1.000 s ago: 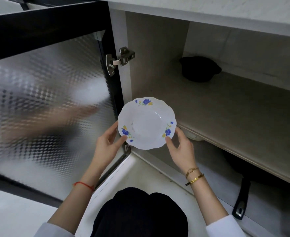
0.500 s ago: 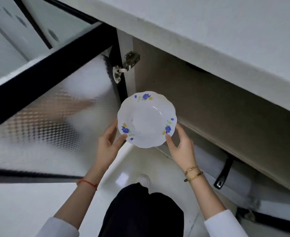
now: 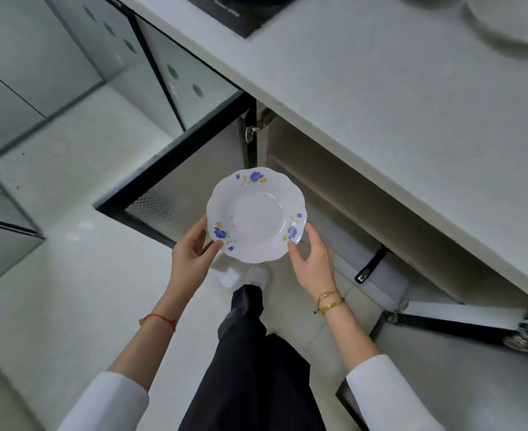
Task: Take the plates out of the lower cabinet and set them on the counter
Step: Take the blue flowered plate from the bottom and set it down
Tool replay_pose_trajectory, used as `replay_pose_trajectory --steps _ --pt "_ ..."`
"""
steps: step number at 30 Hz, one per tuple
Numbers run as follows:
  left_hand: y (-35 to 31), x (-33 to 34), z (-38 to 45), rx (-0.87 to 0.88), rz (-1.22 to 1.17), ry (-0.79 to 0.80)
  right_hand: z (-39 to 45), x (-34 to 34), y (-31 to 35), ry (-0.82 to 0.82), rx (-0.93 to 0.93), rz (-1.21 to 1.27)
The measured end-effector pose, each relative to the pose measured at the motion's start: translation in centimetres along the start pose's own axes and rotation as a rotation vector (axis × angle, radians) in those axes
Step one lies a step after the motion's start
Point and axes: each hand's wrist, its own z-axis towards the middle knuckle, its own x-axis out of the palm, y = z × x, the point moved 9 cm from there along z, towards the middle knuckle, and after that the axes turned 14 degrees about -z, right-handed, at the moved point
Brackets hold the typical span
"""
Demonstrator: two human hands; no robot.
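Note:
A white scalloped plate point(image 3: 256, 213) with blue and yellow flowers is held level in front of the open lower cabinet point(image 3: 334, 194), below the counter's edge. My left hand point(image 3: 191, 253) grips its left rim and my right hand point(image 3: 312, 262) grips its right rim. The white counter point(image 3: 396, 113) runs diagonally across the upper right. Another white plate point(image 3: 505, 20) lies on it at the top right corner, partly cut off.
The left cabinet door point(image 3: 175, 181) with patterned glass stands open beside the plate; the right door point(image 3: 458, 353) is open at lower right. A black appliance point(image 3: 240, 10) sits on the counter at the top. A black pan handle point(image 3: 370, 265) shows inside the cabinet. White tiled floor lies below.
The view has risen from cabinet level to above the counter. The plate, held in both hands, has come up and out of the cabinet; the countertop and a plate on it now show.

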Motion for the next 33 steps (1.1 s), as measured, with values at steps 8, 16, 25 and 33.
replay_pose_trajectory --steps 8,16,25,33 --pt "-10.0 0.4 -7.3 0.010 0.033 -0.039 -6.2 -8.7 7.4 -0.008 -0.038 0.012" --pt "-19.8 4.8 -9.6 0.139 0.090 0.059 -8.8 -18.2 11.3 -0.109 -0.091 0.035" --pt "-22.7 11.6 -7.4 0.173 0.151 0.208 -9.7 -25.1 9.6 -0.219 -0.011 0.048" --pt "-23.7 21.0 -3.3 0.145 0.062 0.438 -8.6 -31.0 5.8 -0.396 0.115 0.090"
